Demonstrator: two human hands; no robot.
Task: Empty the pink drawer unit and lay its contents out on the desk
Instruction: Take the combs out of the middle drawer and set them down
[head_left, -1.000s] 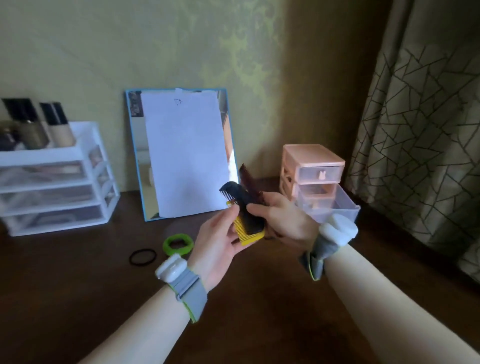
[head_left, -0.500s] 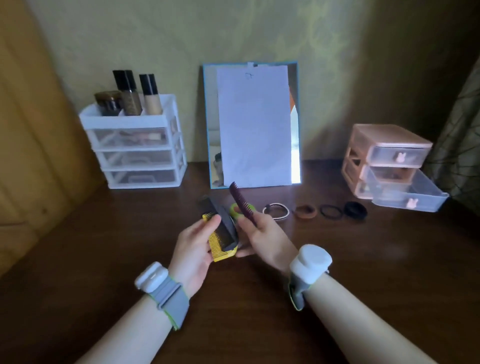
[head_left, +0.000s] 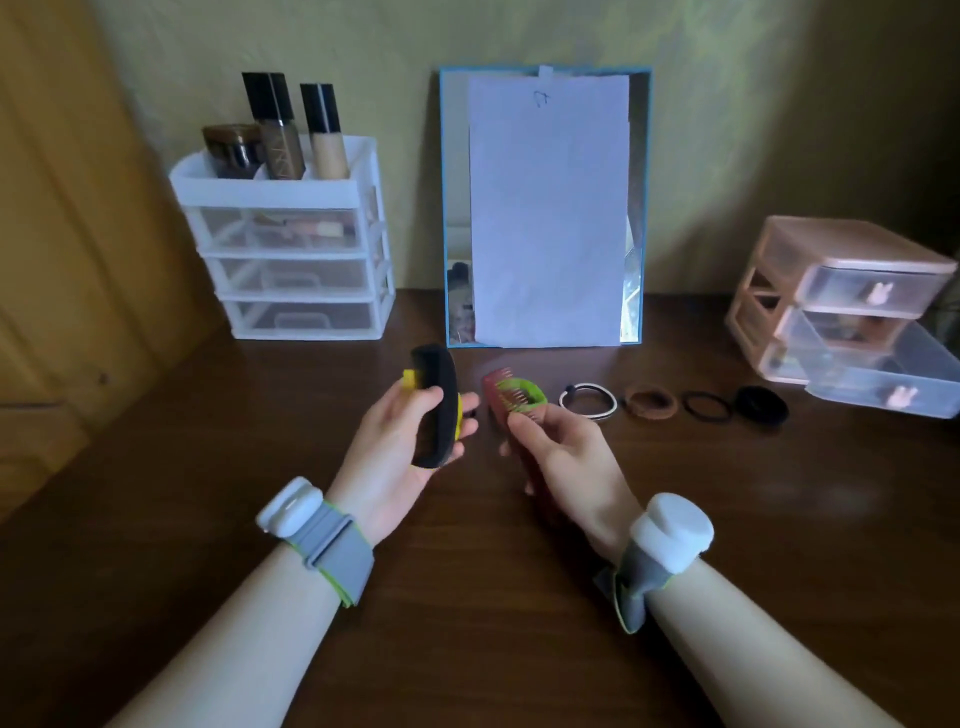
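Note:
The pink drawer unit (head_left: 831, 249) stands at the right on the dark wooden desk (head_left: 467, 623), its clear bottom drawer (head_left: 893, 384) pulled out. My left hand (head_left: 400, 457) grips a black comb (head_left: 439, 405) stacked on a yellow comb (head_left: 410, 378). My right hand (head_left: 566, 457) holds a dark red comb (head_left: 501, 387) above the desk. Behind it a green hair tie (head_left: 530, 391) lies on the desk. To its right sits a row of hair ties: white-and-black (head_left: 587, 402), brown (head_left: 649, 402), thin black (head_left: 706, 405), thick black (head_left: 763, 405).
A blue-framed mirror (head_left: 543, 208) covered with white paper leans on the wall at centre back. A white three-drawer organiser (head_left: 291, 244) with cosmetic bottles (head_left: 296, 130) on top stands at the back left. A wooden panel (head_left: 62, 260) borders the left side.
My hands have moved apart: the left one now has the black and yellow combs, the right one only the red comb. The view has swung left, away from the pink unit.

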